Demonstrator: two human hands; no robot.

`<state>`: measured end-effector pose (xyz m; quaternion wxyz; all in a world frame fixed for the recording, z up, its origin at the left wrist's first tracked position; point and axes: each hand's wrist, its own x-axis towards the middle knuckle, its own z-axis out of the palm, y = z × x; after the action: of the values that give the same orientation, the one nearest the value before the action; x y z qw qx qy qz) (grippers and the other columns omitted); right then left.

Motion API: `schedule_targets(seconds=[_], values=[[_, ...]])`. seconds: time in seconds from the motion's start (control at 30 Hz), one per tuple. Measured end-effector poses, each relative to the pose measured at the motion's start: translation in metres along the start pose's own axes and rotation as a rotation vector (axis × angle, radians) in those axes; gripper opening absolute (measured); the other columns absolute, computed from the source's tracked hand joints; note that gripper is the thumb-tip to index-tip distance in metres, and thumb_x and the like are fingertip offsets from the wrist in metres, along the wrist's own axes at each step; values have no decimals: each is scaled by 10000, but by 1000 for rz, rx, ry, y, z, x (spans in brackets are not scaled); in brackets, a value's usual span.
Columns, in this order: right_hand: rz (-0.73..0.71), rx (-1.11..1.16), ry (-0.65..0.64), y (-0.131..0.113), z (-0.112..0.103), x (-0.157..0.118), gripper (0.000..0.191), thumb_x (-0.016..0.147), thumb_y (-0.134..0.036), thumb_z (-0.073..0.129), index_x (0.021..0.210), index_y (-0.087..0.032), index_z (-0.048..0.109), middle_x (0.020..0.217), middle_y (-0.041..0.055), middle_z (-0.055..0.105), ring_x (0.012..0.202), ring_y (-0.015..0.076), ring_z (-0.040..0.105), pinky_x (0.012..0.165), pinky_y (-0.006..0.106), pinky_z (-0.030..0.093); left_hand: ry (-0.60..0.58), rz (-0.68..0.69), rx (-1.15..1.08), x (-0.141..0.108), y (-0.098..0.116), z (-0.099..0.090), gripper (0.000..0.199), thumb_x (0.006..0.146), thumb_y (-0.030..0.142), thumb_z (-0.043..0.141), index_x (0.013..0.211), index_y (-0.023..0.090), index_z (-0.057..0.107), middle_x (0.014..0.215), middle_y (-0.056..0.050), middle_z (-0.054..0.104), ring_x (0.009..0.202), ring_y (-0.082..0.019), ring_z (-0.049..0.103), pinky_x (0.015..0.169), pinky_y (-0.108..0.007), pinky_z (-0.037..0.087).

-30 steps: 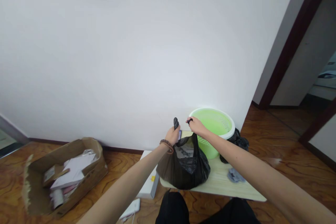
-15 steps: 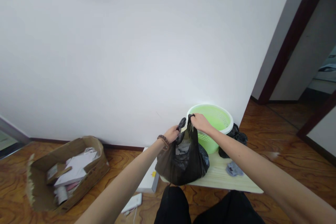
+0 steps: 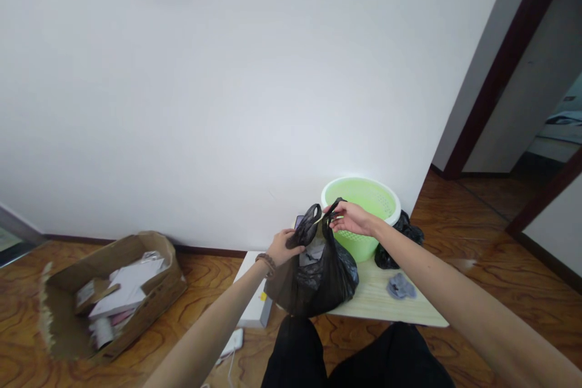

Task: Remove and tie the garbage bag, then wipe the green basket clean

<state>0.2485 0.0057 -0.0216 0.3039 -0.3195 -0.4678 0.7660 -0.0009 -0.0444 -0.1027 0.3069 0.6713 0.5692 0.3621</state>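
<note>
A full black plastic bag [image 3: 318,288] sits upright on the low wooden table [image 3: 377,297], its mouth open and pale items showing inside. My left hand [image 3: 285,247], with a beaded bracelet on the wrist, grips the bag's left handle loop between thumb and fingers. At the right handle, my right hand [image 3: 352,218] holds the loop, its lower fingers partly spread. Close behind the bag stands a light green basket [image 3: 361,248] with a white rim.
Right of the basket lies another black bag [image 3: 411,229], with a crumpled grey cloth [image 3: 401,286] in front of it. A flat white box [image 3: 257,309] is left of the table. An open cardboard box [image 3: 150,300] holding papers stands on the floor by the white wall [image 3: 254,103].
My left hand has slid down a little and left, leaving the left loop standing taller and open. My right hand's fingers have loosened from a fist and shifted right.
</note>
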Motion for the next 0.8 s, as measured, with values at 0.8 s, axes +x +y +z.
schedule_targets(seconds=[0.8], values=[[-329,-818,214,-2,30,20,238,882,-228,419,890,-133,638,567,-11,573,475,93,487,496,191,367,-52,-138,29,18,13,29,490,625,215,581,1098,117,496,855,-65,627,770,-211,576,716,-326,430]])
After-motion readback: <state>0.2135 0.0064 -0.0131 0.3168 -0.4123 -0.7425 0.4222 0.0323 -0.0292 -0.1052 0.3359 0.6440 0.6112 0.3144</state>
